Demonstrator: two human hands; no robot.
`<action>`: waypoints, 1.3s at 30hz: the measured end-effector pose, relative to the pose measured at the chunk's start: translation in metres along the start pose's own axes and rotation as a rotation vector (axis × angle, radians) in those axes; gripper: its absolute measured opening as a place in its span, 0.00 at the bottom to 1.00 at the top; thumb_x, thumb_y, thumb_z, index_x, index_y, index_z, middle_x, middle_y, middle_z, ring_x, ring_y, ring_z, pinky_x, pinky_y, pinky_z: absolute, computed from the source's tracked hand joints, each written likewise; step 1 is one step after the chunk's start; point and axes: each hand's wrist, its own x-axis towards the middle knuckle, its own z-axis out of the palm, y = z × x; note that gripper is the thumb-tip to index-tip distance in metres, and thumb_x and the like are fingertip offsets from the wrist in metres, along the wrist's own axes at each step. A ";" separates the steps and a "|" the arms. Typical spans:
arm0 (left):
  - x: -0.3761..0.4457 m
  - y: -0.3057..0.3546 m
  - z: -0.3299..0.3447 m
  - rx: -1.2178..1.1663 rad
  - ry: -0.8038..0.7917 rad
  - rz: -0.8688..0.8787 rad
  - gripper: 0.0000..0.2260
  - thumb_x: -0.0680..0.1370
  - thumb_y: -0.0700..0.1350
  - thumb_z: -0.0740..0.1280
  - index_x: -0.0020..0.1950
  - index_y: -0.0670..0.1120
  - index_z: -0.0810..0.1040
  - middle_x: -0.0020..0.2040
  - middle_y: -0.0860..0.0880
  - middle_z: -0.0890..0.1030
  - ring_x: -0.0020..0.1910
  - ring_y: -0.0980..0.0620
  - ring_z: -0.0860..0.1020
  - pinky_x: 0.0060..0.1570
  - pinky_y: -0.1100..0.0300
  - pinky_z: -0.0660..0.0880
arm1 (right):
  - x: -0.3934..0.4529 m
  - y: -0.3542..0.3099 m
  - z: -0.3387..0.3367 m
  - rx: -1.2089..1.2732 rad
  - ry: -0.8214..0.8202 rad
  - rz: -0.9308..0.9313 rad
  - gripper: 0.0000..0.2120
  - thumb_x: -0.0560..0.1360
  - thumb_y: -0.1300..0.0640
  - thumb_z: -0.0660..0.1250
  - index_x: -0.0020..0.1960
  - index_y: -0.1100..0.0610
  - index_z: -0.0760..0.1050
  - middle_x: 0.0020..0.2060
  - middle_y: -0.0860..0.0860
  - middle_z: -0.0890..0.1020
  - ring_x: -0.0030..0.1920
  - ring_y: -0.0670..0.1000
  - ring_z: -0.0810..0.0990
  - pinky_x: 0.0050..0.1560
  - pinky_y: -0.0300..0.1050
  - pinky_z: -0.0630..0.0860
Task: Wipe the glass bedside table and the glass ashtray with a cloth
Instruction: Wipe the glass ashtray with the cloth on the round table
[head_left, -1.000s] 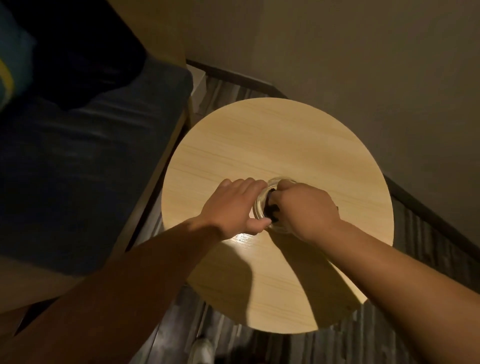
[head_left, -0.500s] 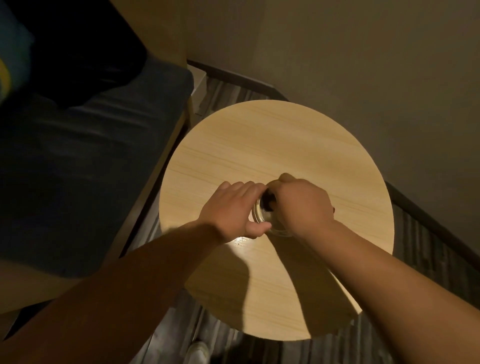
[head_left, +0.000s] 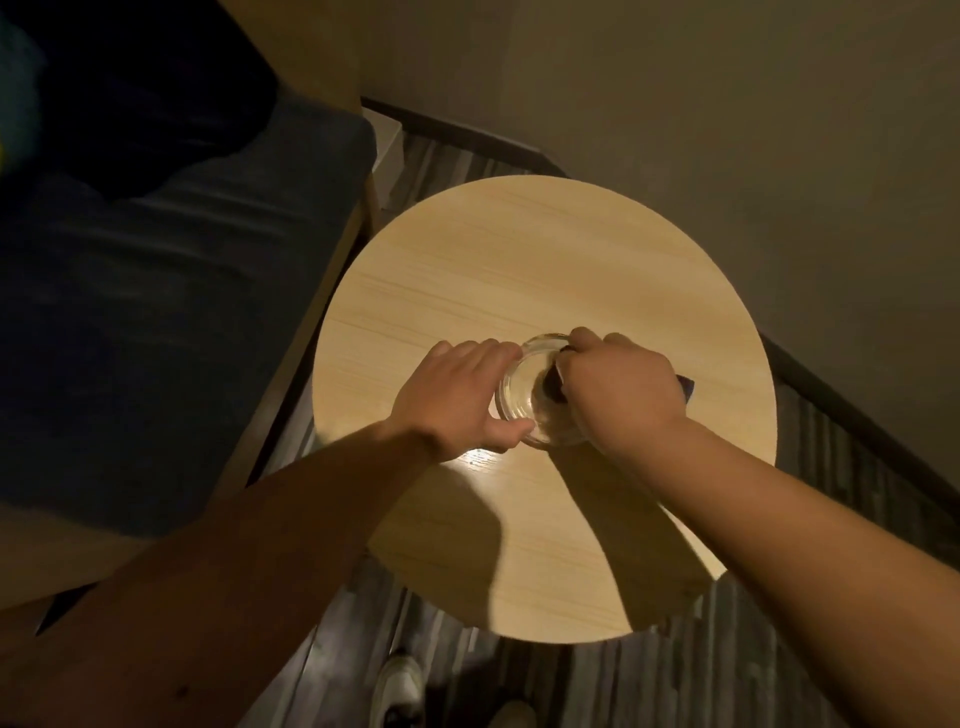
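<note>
Fingers of the left hand curled round the glass ashtray at frame centre while the right hand pinched a dark cloth inside; hard rubbing could skid it across the table.

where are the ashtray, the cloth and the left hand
ashtray (head_left: 519, 387): head view, bare glass inside left of rim
cloth (head_left: 551, 385): head view, dark wad inside ashtray
left hand (head_left: 457, 400): head view, back of hand
</note>
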 end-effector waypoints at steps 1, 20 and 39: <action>-0.001 0.000 0.001 0.014 -0.006 0.004 0.32 0.68 0.63 0.67 0.67 0.49 0.67 0.58 0.51 0.76 0.56 0.49 0.73 0.56 0.53 0.65 | -0.009 0.003 0.002 -0.012 -0.011 -0.014 0.11 0.75 0.55 0.65 0.56 0.55 0.75 0.53 0.51 0.72 0.48 0.54 0.72 0.34 0.48 0.70; -0.001 0.000 0.006 0.072 -0.017 0.031 0.33 0.66 0.64 0.61 0.66 0.48 0.68 0.56 0.51 0.77 0.54 0.48 0.73 0.53 0.52 0.64 | -0.011 -0.010 0.015 0.150 0.039 -0.138 0.11 0.75 0.51 0.65 0.56 0.52 0.78 0.50 0.49 0.75 0.50 0.56 0.74 0.35 0.45 0.63; -0.001 0.000 0.003 0.010 -0.022 -0.003 0.33 0.68 0.63 0.66 0.68 0.47 0.67 0.60 0.50 0.76 0.58 0.49 0.72 0.57 0.54 0.62 | -0.011 0.003 0.003 0.059 0.004 -0.007 0.11 0.75 0.56 0.63 0.56 0.56 0.77 0.54 0.51 0.73 0.52 0.56 0.71 0.36 0.46 0.66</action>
